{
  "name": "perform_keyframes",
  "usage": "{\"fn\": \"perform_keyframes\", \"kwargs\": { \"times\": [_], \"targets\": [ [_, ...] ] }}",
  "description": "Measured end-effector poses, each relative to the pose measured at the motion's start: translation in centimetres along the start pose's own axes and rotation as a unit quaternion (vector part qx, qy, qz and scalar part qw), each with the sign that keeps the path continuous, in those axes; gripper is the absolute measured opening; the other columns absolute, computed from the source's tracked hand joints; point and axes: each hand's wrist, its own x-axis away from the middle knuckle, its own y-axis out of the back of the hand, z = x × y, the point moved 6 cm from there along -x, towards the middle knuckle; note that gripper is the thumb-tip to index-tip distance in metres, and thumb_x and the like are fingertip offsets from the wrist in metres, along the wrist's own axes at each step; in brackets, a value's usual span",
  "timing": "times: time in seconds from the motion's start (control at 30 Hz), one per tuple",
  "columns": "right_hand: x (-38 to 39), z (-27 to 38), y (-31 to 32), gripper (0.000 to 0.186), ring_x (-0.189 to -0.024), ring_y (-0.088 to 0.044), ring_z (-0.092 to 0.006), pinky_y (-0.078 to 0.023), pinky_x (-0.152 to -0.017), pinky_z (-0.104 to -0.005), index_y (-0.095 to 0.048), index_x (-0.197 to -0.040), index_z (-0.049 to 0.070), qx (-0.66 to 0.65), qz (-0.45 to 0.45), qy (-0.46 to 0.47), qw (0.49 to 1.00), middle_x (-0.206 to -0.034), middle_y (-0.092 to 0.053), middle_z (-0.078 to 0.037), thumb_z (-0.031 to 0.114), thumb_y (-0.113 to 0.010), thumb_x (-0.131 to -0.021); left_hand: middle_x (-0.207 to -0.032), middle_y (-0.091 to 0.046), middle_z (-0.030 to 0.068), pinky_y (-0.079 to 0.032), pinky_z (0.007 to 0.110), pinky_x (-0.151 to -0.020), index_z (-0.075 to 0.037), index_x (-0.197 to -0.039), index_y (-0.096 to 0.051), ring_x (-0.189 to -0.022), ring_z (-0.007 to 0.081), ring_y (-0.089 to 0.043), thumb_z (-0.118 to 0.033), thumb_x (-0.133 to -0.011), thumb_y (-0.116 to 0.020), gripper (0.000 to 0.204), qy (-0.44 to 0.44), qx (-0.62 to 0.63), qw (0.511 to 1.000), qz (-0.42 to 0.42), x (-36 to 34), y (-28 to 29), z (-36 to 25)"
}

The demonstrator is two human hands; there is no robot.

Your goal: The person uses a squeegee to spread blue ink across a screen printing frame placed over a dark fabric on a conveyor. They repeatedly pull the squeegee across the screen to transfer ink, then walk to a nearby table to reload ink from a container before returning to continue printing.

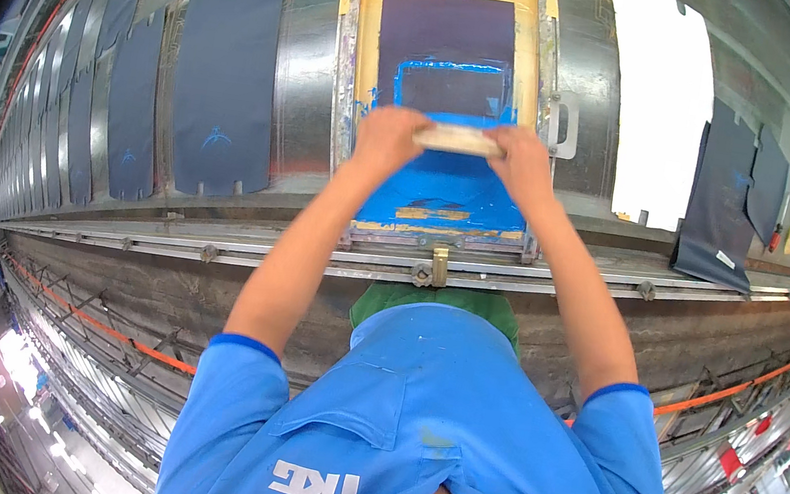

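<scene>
A wooden-handled squeegee [458, 140] spans the gap between my two hands, level and crosswise over a screen printing frame [343, 68]. Its left end is gripped by my left hand [390, 140], its right end by my right hand [524, 162], fingers closed on both. Wet blue ink [434, 187] covers the near part of the mesh. Beyond the squeegee, a thin blue outline of ink [456, 66] edges a dark rectangle on the screen. The squeegee's lower edge is blurred and partly hidden.
Dark navy fabric panels [226, 82] lie in rows leftward, some with small blue prints. On the right are a white sheet [656, 102] and a dark panel [721, 192] hanging over the table edge. A metal rail [312, 261] runs along the near side.
</scene>
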Motion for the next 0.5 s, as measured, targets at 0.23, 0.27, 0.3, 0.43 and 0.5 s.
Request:
{"fn": "perform_keyframes", "kwargs": {
  "times": [0.23, 0.27, 0.3, 0.43, 0.5],
  "targets": [
    [9.6, 5.3, -0.2, 0.053, -0.110, -0.060, -0.0305, -0.051, -0.095, -0.0419, -0.069, -0.116, 0.007, -0.006, 0.017, 0.013, 1.000, -0.114, -0.067, -0.009, -0.001, -0.078, -0.064, -0.121, -0.073, 0.0022, -0.049, 0.038, -0.087, -0.016, -0.116, -0.075, -0.113, 0.0207, -0.066, -0.003, -0.069, -0.073, 0.049, -0.023, 0.018, 0.998, -0.048, 12.2, -1.3, -4.4],
    [9.9, 5.6, 0.0, 0.054, -0.110, -0.060, -0.0302, -0.050, -0.095, -0.0424, -0.069, -0.115, 0.007, -0.005, 0.013, 0.030, 0.999, -0.114, -0.067, -0.008, 0.000, -0.078, -0.063, -0.123, -0.072, 0.0012, -0.048, 0.037, -0.086, -0.015, -0.117, -0.074, -0.114, 0.0204, -0.065, -0.002, -0.068, -0.073, 0.051, -0.034, 0.009, 0.998, -0.057, 13.0, -1.2, -4.8],
    [10.3, 5.9, 0.2, 0.054, -0.110, -0.060, -0.0299, -0.050, -0.095, -0.0429, -0.069, -0.115, 0.008, -0.005, 0.010, 0.047, 0.999, -0.115, -0.067, -0.008, 0.000, -0.078, -0.062, -0.125, -0.072, 0.0001, -0.046, 0.037, -0.085, -0.015, -0.119, -0.073, -0.115, 0.0201, -0.064, -0.002, -0.067, -0.072, 0.054, -0.044, -0.001, 0.997, -0.067, 13.7, -1.1, -5.3],
    [13.7, 7.4, 0.5, 0.056, -0.104, -0.060, -0.0252, -0.046, -0.092, -0.0419, -0.069, -0.117, 0.011, 0.063, -0.019, 0.079, 0.995, -0.115, -0.067, -0.002, 0.005, -0.079, -0.063, -0.128, -0.070, -0.0005, -0.046, 0.038, -0.086, -0.013, -0.121, -0.072, -0.117, 0.0226, -0.063, 0.001, -0.063, -0.073, 0.060, -0.052, -0.001, 0.994, -0.097, 17.2, -1.9, -6.8],
    [15.2, 7.1, -0.2, 0.056, -0.101, -0.060, -0.0235, -0.045, -0.090, -0.0406, -0.069, -0.118, 0.012, 0.045, -0.001, 0.095, 0.994, -0.116, -0.068, -0.001, 0.007, -0.079, -0.063, -0.128, -0.070, -0.0006, -0.046, 0.038, -0.085, -0.013, -0.122, -0.071, -0.117, 0.0240, -0.062, 0.001, -0.061, -0.074, 0.062, -0.054, -0.001, 0.993, -0.107, 18.8, -2.9, -7.2]
  ]
}}
